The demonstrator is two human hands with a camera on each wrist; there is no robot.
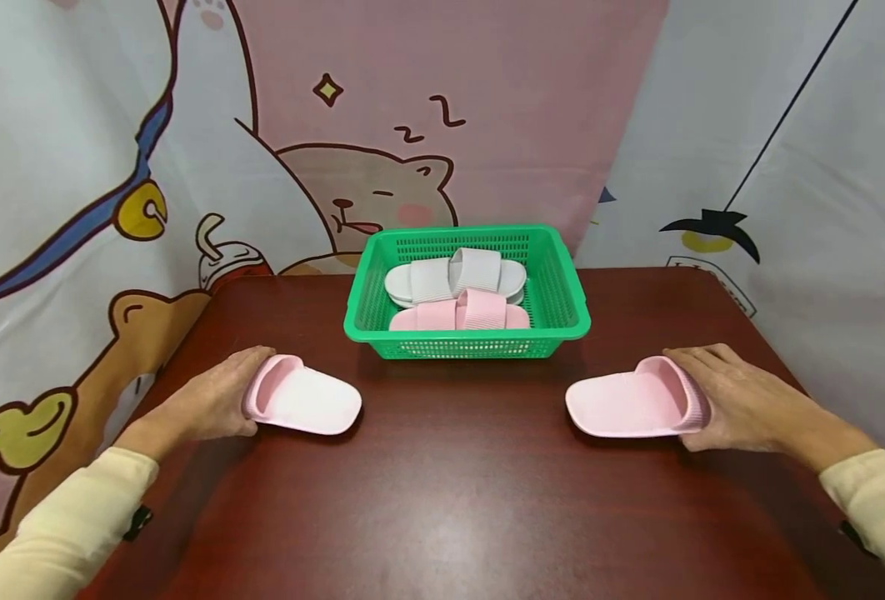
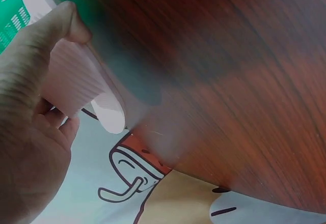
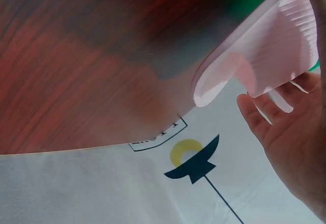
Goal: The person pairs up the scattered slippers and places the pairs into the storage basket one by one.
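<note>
At the table's left side, the left hand (image 1: 221,396) grips a pale pink slide slipper (image 1: 307,400) by its heel-less strap end, toe side away from the basket's left. Its thumb lies along the sole's edge in the left wrist view, and its fingers reach round the ribbed strap (image 2: 71,76). Opposite, the right hand (image 1: 746,400) holds a second pink slipper (image 1: 622,406) at the strap. In the right wrist view its fingertips (image 3: 247,104) lie by the edge of the ribbed strap (image 3: 285,46). Both slippers are low over the table; contact is unclear.
A green plastic basket (image 1: 468,335) stands at the back middle of the dark brown table (image 1: 450,467). Inside lie white slippers (image 1: 476,271) and pink slippers (image 1: 461,312). Cartoon-printed cloth (image 1: 532,108) hangs behind and at both sides.
</note>
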